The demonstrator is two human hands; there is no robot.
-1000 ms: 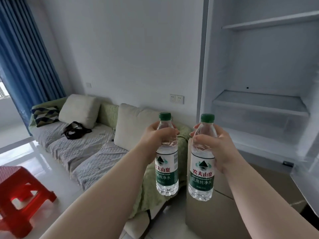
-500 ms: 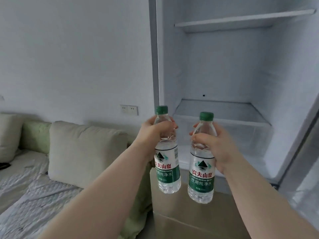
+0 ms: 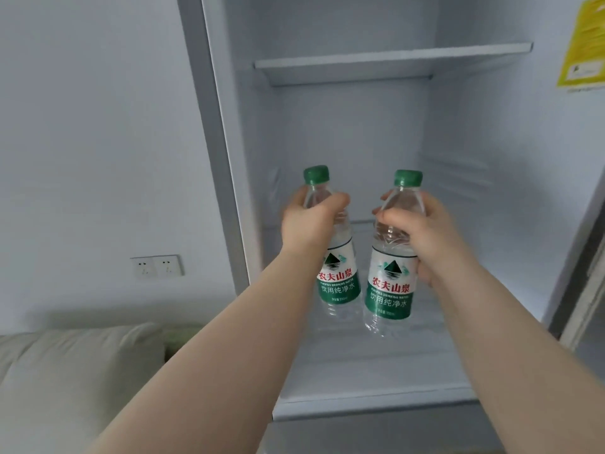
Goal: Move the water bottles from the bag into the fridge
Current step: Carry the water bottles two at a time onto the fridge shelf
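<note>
Two hands each clench a full, upright bottle at its shoulder at the open fridge (image 3: 343,142), over its shelf (image 3: 376,388), left hand (image 3: 311,221) and left bottle (image 3: 339,276) at 9 o'clock of right hand (image 3: 422,231) and right bottle (image 3: 391,283); likely heavyish, thin-walled, slick, so shoulder holds suit.

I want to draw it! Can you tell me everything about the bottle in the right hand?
The bottle is clear plastic with water inside, with a green cap and a white-and-green label bearing red characters. It is held nearly upright in front of the open fridge. The right hand grips its upper part; nothing else touches it.
</note>
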